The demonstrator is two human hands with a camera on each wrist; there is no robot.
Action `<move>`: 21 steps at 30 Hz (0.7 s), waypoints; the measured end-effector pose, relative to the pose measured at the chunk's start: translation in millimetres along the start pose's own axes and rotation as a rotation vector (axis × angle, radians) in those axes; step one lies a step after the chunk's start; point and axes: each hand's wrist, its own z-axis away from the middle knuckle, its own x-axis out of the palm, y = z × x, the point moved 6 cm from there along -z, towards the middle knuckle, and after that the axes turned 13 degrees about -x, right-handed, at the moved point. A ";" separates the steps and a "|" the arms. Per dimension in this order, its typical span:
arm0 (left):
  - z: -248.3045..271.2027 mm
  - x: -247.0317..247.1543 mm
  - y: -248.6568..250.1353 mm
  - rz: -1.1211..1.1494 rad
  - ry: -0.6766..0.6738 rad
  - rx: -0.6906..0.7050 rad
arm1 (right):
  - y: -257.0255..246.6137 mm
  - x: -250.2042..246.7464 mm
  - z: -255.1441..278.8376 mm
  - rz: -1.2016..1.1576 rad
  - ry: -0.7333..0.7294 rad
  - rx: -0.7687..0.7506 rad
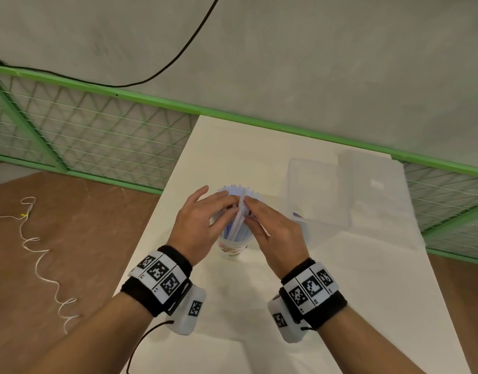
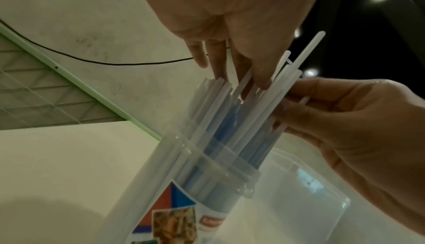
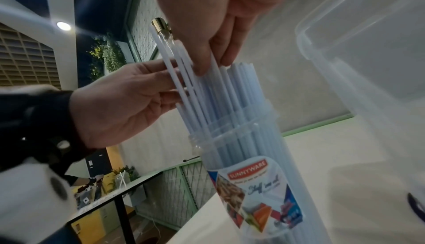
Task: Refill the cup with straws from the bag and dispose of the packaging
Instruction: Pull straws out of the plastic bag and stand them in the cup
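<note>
**Mia:** What are the hands doing?

**Sam:** Tidying the straws [image 1: 236,211] in the cup [image 1: 233,248]. The cup stands on the white table [image 1: 340,279], near the middle, at about 6 o'clock from the hands.

**Mia:** Are the hands holding tight?

**Sam:** No. The left hand [image 1: 198,225] has its fingers nearly straight, touching the straws from the 9 o'clock side. The right hand [image 1: 273,230] does the same from 3 o'clock, and its fingertips [image 3: 202,66] rest on the straw tops. Neither hand wraps round anything.

**Mia:** How should they do it well?

**Sam:** I think they should push gently and straight down. Some straws [image 2: 306,55] stick up higher and lean out. Squeeze them together first, then let them slide in. Push hard and the cup may tip.

**Mia:** Where is the bag?

**Sam:** I can't tell. I only see a clear box [image 1: 321,193] at 3 o'clock from the cup, just beside it. The wrapping could go in there, I guess.
</note>
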 end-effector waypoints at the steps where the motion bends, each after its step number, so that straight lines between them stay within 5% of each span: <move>1: -2.1 0.1 0.0 0.016 0.012 -0.003 | 1.6 1.0 1.2 0.003 0.000 -0.001; 10: -1.4 1.8 -2.9 0.069 0.007 -0.061 | 5.3 11.8 8.7 0.221 -0.105 -0.102; 17: 4.2 -8.3 17.7 -0.095 0.151 0.188 | 2.1 14.7 22.9 0.284 -0.124 -0.121; 21: -0.8 -11.4 8.8 -0.062 0.142 0.069 | -0.7 14.1 21.4 0.294 -0.133 -0.129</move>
